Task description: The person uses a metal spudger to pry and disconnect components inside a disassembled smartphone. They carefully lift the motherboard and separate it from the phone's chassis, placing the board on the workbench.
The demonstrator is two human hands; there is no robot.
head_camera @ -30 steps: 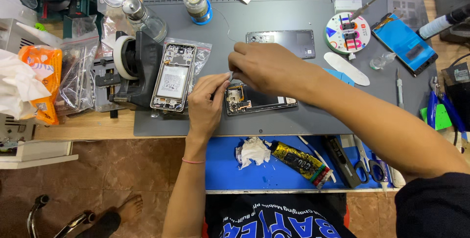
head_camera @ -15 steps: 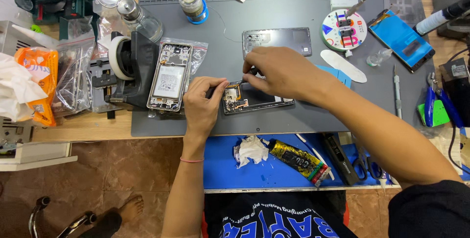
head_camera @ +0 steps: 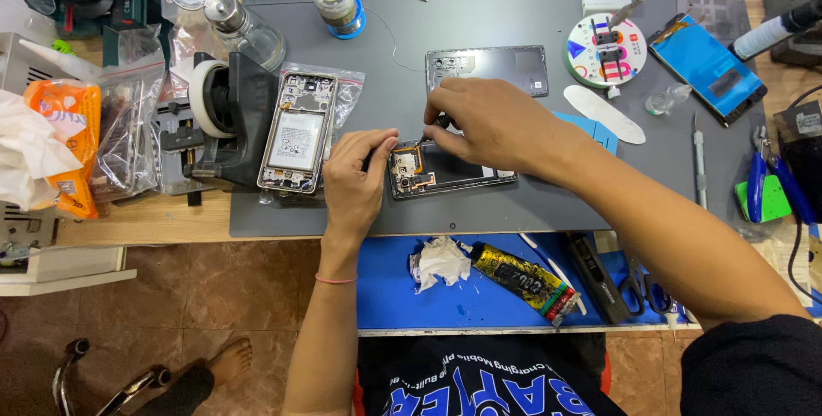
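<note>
Between the two hands lay the opened phone, flat on the grey mat. My left hand pinned its near end with curled fingers, touching the frame. My right hand was closed narrow around a thin dark tool, tip down over the exposed board. Just left of the left hand sat a second phone frame on its plastic bag. As I judged it, a slip of the tool could scratch the board or tear a ribbon if the left hand loosened; a loosened small part could also skid off toward the glue tube near my wrist.
</note>
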